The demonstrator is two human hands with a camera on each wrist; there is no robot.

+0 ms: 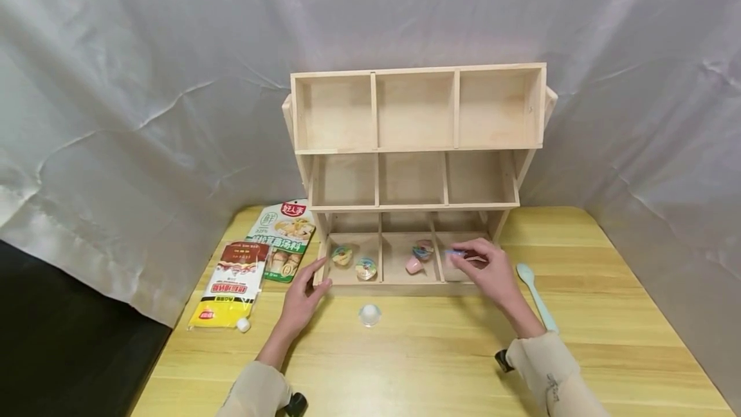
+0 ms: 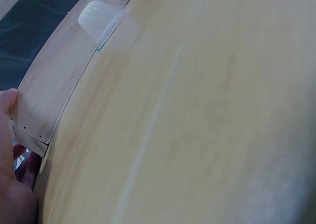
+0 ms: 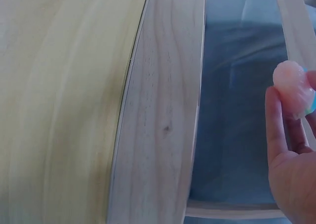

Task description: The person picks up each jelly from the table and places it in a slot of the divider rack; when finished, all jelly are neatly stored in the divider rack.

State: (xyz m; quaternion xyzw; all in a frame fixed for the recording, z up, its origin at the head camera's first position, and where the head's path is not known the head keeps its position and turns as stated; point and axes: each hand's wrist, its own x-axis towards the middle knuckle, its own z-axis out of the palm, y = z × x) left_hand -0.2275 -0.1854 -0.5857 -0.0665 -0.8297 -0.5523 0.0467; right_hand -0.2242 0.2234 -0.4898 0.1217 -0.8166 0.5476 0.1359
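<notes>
pink cup [image 3: 294, 96] sits pinched in right hand [image 1: 493, 269], left hand [image 1: 302, 296] gripping wooden rack [image 1: 399, 289].

"好人家" and "鲜" on the green-and-white pouch [image 1: 283, 241]

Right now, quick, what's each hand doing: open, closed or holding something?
Left hand: holding the wooden rack at its lower corner.
Right hand: pinching a pink cup.

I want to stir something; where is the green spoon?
In the head view, the green spoon lies on the table, right of the wooden rack and right of the right hand.
</notes>
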